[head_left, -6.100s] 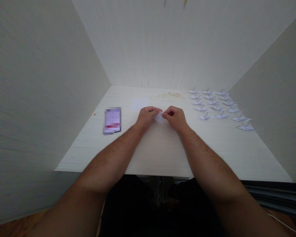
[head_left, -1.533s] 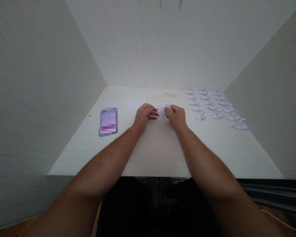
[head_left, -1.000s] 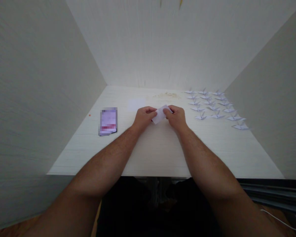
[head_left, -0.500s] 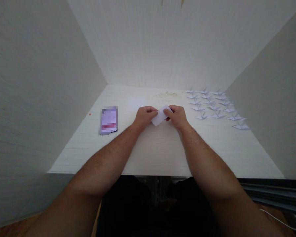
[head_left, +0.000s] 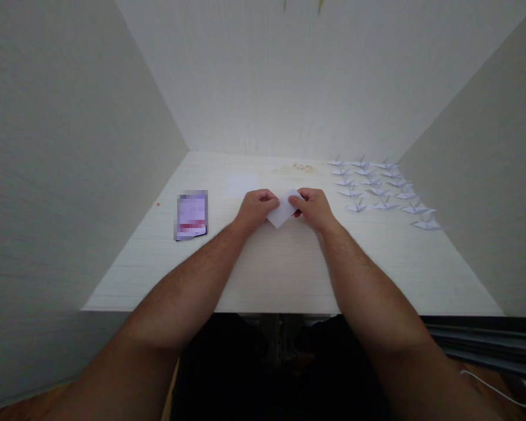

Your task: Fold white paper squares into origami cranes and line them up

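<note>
Between my two hands is a small piece of folded white paper (head_left: 282,215), tilted with one corner pointing down toward me. My left hand (head_left: 259,209) pinches its left side between thumb and fingers. My right hand (head_left: 310,206) grips the upper right side, the thumb lying flat on the paper's face and the fingers behind it. The fingers behind the sheet are partly hidden. Beyond my left hand, a flat white sheet of paper (head_left: 241,185) lies on the white table (head_left: 280,275).
Several white paper cranes (head_left: 379,190) stand in rows at the back right of the table. A phone-like flat object (head_left: 191,215), its face blurred out, lies at the left. Pale walls enclose the table at the back (head_left: 254,88) and both sides. A brownish stain (head_left: 300,168) marks the back.
The folded paper has turned slightly in my hands, and its lower corner sits a little lower. My grip on both sides stays the same. The whole view has shifted slightly.
</note>
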`<state>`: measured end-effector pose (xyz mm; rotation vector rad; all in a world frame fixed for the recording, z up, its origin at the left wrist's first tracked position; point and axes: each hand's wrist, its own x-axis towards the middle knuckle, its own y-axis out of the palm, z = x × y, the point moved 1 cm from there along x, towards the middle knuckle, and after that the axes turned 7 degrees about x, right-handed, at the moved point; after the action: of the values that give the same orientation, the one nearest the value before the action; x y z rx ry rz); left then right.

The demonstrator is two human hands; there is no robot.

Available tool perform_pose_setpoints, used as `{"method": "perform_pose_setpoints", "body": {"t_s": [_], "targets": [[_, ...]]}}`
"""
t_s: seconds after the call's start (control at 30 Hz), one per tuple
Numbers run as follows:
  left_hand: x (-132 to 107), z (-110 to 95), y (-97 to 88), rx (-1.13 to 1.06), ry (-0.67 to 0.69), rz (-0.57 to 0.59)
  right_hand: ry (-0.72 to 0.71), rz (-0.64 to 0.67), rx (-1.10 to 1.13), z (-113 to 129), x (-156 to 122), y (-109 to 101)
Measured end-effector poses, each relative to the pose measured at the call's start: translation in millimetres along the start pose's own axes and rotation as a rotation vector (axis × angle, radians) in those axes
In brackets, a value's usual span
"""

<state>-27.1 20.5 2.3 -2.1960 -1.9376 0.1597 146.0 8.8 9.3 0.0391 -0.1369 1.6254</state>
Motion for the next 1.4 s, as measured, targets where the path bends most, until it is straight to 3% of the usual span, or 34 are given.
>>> {"method": "perform_pose_setpoints", "body": {"t_s": [0.5, 0.97, 1.4], "targets": [[6.2, 4.1, -3.5, 0.059, -0.018, 0.009, -0.015, 0.13, -0.135, 2.8, -5.3, 1.1], [2.2, -3.8, -4.0, -0.178, -0.136, 0.012, -0.011, 0.107, 0.146, 1.9, -4.8, 7.4], [0.6, -8.4, -3.3, -0.192, -0.167, 0.022, -0.039, 0.085, 0.126, -3.2, -1.5, 6.8]]}}
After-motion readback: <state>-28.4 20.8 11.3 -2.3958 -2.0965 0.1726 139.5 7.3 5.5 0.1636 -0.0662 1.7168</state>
